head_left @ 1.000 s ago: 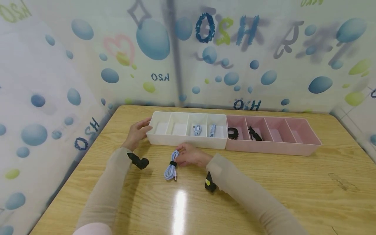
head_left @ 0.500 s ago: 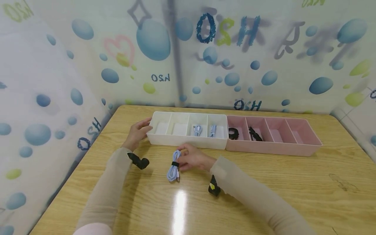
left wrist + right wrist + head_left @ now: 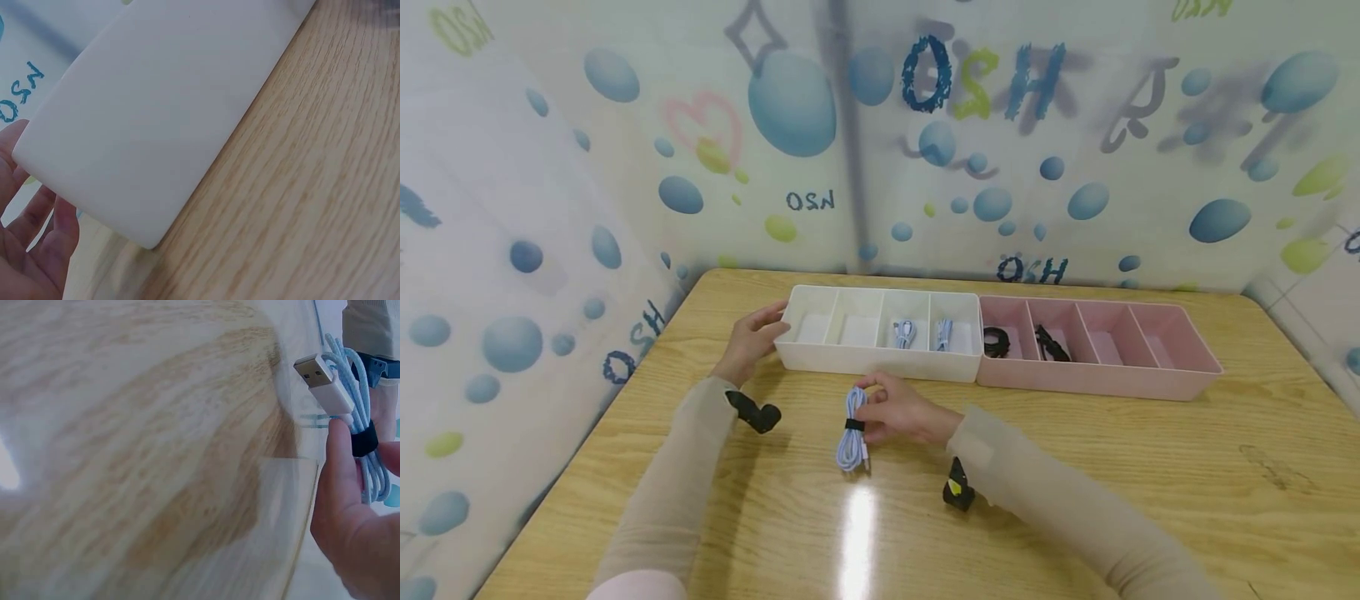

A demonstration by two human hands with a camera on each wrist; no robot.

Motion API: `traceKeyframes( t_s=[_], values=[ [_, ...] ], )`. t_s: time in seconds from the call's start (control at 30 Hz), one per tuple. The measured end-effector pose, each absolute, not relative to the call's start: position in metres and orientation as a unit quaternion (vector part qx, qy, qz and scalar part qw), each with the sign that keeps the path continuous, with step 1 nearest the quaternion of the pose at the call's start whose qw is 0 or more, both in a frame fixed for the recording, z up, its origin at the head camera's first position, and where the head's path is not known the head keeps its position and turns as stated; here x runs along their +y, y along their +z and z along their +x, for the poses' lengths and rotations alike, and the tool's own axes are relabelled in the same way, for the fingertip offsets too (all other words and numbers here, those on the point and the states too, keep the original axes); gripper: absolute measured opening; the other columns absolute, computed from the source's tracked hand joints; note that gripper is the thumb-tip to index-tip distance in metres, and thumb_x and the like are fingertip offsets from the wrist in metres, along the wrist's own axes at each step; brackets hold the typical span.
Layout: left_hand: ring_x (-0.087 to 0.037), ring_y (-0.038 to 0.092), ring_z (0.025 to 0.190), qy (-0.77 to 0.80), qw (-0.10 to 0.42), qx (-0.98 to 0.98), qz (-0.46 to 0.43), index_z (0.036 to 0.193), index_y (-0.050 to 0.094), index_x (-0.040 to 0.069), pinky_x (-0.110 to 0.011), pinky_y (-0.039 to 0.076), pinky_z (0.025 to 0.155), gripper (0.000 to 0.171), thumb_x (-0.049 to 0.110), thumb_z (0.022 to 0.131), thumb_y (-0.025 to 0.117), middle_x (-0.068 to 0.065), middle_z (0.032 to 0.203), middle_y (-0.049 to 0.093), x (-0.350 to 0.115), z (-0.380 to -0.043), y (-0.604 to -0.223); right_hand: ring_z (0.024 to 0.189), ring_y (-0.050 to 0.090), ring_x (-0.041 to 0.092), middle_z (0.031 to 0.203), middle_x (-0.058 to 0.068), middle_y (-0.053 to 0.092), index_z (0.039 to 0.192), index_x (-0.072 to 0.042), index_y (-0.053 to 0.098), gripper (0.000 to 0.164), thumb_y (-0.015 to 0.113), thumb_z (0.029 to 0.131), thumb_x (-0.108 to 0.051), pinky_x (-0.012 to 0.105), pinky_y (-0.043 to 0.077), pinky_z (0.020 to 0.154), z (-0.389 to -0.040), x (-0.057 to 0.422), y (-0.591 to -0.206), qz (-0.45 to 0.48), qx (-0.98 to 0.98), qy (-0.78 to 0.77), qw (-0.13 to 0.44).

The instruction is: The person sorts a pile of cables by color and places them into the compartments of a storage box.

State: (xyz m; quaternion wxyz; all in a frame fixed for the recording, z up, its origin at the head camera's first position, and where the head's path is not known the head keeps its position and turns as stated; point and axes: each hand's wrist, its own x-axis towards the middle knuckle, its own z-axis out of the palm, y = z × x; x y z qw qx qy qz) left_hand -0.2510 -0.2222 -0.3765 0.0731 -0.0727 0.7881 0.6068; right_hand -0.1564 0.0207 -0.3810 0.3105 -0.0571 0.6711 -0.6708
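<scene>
A bundled light-blue USB cable [image 3: 851, 450] with a black strap is pinched by my right hand [image 3: 898, 410], in front of the white divided box [image 3: 865, 360]. The right wrist view shows the USB plug [image 3: 324, 385] of this cable jutting past my fingers. My left hand [image 3: 751, 340] holds the left end of the white box, thumb at its near corner; in the left wrist view its fingers [image 3: 59, 234] bend beside the end wall. Two smaller blue cable bundles lie in the box's two right compartments, among them one bundle [image 3: 905, 333].
A pink divided box [image 3: 1097, 379] adjoins the white one on the right. In its left compartments lie a black coiled cable [image 3: 996, 342] and a black cable bundle [image 3: 1051, 343]. Both boxes stand near the back of the wooden table [image 3: 1112, 483], before a patterned wall.
My right hand has moved slightly right and toward me with the blue cable, which now hangs more upright in view. The left hand keeps its place at the white box.
</scene>
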Motion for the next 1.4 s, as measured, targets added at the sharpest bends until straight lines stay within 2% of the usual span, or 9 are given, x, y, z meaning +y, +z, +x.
traceKeyframes(
  t_s=[0.37,0.9,1.4],
  values=[
    [-0.023,0.039,0.113,0.609,0.071,0.787,-0.068,0.135,0.039,0.016,-0.04,0.036,0.093,0.048,0.017,0.088,0.052,-0.012,0.133,0.037,-0.222,-0.251,-0.379,0.068,0.058,0.021,0.086,0.013,0.049,0.127,0.002,0.034,0.049,0.054,0.082,0.005,0.039,0.05,0.069,-0.156,0.026,-0.365,-0.079,0.685,-0.653,0.315],
    [-0.024,0.039,0.113,0.617,0.073,0.781,-0.063,0.135,0.039,0.018,-0.041,0.035,0.094,0.048,0.016,0.089,0.051,-0.011,0.134,0.037,-0.222,-0.25,-0.377,0.074,0.058,0.019,0.084,0.012,0.049,0.12,0.001,0.041,0.044,0.057,0.08,0.005,0.042,0.05,0.068,-0.161,0.027,-0.353,-0.107,0.712,-0.637,0.276],
    [-0.023,0.039,0.113,0.613,0.071,0.784,-0.067,0.134,0.041,0.016,-0.04,0.037,0.092,0.047,0.016,0.088,0.052,-0.011,0.132,0.038,-0.223,-0.252,-0.379,0.075,0.058,0.021,0.085,0.013,0.048,0.122,0.001,0.039,0.043,0.055,0.082,0.005,0.039,0.051,0.067,-0.17,0.022,-0.322,-0.13,0.714,-0.633,0.27]
  ],
)
